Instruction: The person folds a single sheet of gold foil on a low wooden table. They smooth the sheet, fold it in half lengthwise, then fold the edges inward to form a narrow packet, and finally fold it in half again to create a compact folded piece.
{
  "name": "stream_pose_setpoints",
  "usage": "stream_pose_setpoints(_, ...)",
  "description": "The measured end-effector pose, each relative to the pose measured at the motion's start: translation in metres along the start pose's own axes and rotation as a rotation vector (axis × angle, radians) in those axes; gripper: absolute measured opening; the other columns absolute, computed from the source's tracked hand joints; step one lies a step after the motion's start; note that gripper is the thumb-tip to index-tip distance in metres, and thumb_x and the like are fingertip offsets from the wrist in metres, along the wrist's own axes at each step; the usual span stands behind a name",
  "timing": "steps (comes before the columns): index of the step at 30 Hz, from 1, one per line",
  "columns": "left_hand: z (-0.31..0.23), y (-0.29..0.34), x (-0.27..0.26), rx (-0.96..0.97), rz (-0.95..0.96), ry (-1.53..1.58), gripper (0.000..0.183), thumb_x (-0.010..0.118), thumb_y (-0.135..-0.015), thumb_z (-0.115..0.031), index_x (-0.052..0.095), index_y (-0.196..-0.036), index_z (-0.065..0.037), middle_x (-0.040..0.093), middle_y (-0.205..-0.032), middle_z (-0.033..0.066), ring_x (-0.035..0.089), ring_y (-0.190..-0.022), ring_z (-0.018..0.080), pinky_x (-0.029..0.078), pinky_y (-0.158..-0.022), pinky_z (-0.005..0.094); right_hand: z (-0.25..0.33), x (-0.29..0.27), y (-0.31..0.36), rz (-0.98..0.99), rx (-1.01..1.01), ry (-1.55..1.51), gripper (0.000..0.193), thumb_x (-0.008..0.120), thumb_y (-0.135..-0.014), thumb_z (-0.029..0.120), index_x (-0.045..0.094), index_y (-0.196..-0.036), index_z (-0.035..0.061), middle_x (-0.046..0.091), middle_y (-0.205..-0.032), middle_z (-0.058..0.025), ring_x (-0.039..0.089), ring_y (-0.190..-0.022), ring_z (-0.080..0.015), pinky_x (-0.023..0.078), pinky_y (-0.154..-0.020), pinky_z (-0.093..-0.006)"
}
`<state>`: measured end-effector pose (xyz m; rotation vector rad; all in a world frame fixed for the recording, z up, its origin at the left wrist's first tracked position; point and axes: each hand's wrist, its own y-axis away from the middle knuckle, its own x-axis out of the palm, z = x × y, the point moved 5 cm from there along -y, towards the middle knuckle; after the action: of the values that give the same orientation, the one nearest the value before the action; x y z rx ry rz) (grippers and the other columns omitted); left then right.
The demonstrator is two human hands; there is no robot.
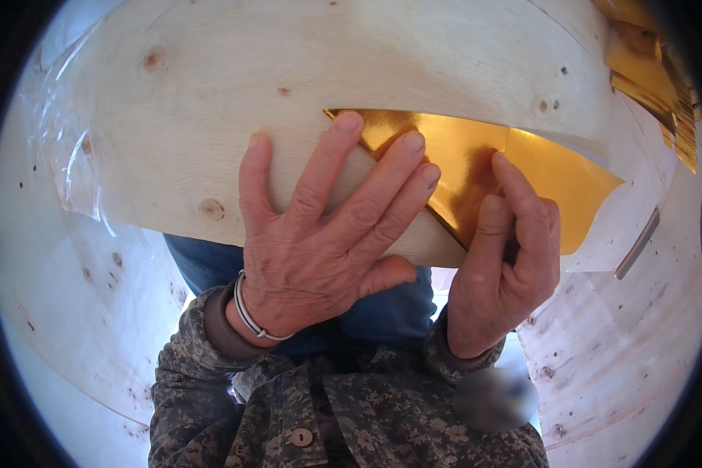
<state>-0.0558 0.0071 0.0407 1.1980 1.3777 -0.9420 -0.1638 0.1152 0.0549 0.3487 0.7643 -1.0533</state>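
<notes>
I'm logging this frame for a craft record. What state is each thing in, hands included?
Gold sheet: lying flat on the board, shiny, partly folded to a slanted edge.
Left hand: open, fingers spread flat, pressing the sheet.
Right hand: fingers curled, fingertips on the gold sheet.
Wooden board: lying flat, knotty, bare.
Stack of gold sheets: piled at the upper right.

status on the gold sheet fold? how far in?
Done: the gold sheet lies on the wooden board, one part already turned over to show its pale back under the left hand. In hand: the left hand presses that part flat while the right hand works the diagonal edge. Left: most of the gold face is still flat; more gold sheets wait at upper right.
</notes>
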Motion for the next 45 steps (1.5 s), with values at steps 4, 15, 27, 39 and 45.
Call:
stream_pose_setpoints(4,0.003,0.002,0.000,-0.002,-0.001,0.003,0.074,0.023,-0.097,-0.071,0.053,-0.144,-0.022,0.049,-0.150,-0.0009,0.035,-0.144,0.0342,0.007,-0.119,0.0597,0.003,0.001,0.001,0.007,-0.001,0.008,0.029,0.065,-0.090,-0.006,0.071,-0.118,-0.0014,0.065,-0.083,-0.0090,0.054,-0.069,-0.0155,0.046,-0.062,-0.0248)
stream_pose_setpoints(15,0.005,0.001,-0.001,-0.002,0.014,-0.002,0.075,0.023,-0.097,-0.071,0.054,-0.143,-0.021,0.049,-0.150,-0.0003,0.037,-0.143,0.0344,0.007,-0.118,0.0594,0.004,0.003,0.000,-0.010,-0.006,0.020,0.027,0.065,-0.089,-0.006,0.071,-0.115,0.0001,0.063,-0.081,-0.0099,0.054,-0.067,-0.0169,0.045,-0.060,-0.0267)
stream_pose_setpoints(27,0.012,0.004,0.002,0.046,-0.097,-0.020,0.079,0.023,-0.096,-0.072,0.053,-0.144,-0.018,0.045,-0.153,0.0002,0.035,-0.145,0.0278,0.010,-0.117,0.0584,-0.004,0.012,0.007,-0.113,0.022,-0.097,0.020,0.065,-0.089,-0.001,0.073,-0.107,0.0031,0.061,-0.079,-0.0098,0.058,-0.066,-0.0184,0.047,-0.059,-0.0293)
stream_pose_setpoints(39,0.011,0.008,0.008,0.107,-0.284,0.018,0.086,0.078,-0.071,-0.046,0.049,-0.147,-0.018,0.046,-0.152,-0.0005,0.037,-0.144,0.0212,0.020,-0.114,0.0645,0.024,0.003,0.024,-0.149,-0.359,0.376,0.033,0.065,-0.091,0.019,0.067,-0.119,0.0025,0.060,-0.118,-0.0189,0.057,-0.110,-0.0343,0.046,-0.092,-0.0455)
stream_pose_setpoints(45,0.019,0.005,0.017,0.139,-0.353,-0.027,0.057,0.058,-0.091,-0.035,0.050,-0.144,-0.018,0.045,-0.153,0.0010,0.036,-0.145,0.0206,0.014,-0.115,0.0654,0.040,0.048,0.061,0.049,-0.442,0.338,0.078,0.052,-0.095,0.054,0.039,-0.150,-0.0006,0.040,-0.153,-0.0223,0.029,-0.147,-0.0361,0.015,-0.121,-0.0531)
